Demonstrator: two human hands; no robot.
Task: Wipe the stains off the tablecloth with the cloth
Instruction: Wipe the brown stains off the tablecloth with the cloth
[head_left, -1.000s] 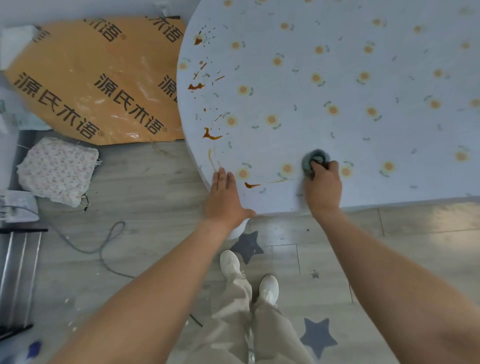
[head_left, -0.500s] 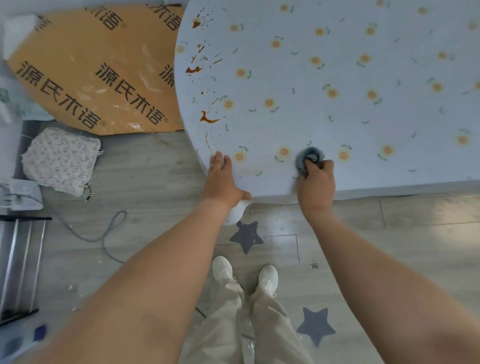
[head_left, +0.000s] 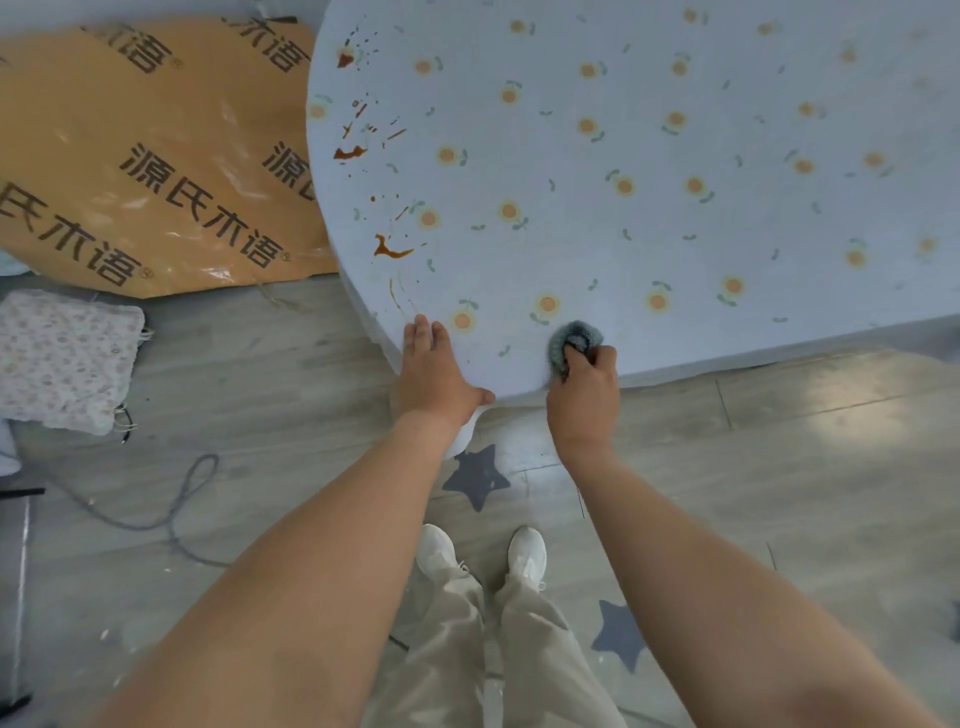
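While we lean over the round table, our right hand (head_left: 584, 395) grips a small bunched grey-blue cloth (head_left: 574, 343), fingers curled round it, pressing it onto the pale blue tablecloth printed with little orange flowers (head_left: 675, 208) just inside the near rim, at about six o'clock on the tabletop. Our left hand (head_left: 434, 374) lies flat on the tablecloth at about seven o'clock, fingers straight and close together, thumb spread along the table edge, holding nothing.

Reddish-brown stains (head_left: 390, 250) run along the left side of the tablecloth, from a thin curved streak just beyond our left fingertips up through a larger blot at about eight o'clock, another blot (head_left: 349, 153) at about nine o'clock, and scattered specks toward ten o'clock. The cloth sits well apart from these, to their right.

On the grey wood-look floor (head_left: 779, 467), at nine o'clock from the table, lies a shiny orange sheet with dark printed characters (head_left: 156, 171), and below it a white fabric piece with a small floral print (head_left: 65, 358). A grey cord (head_left: 182, 499) loops across the floor nearby. Dark star shapes (head_left: 478, 475) mark the floor beside our white shoes (head_left: 527, 556) and beige trousers (head_left: 467, 649).
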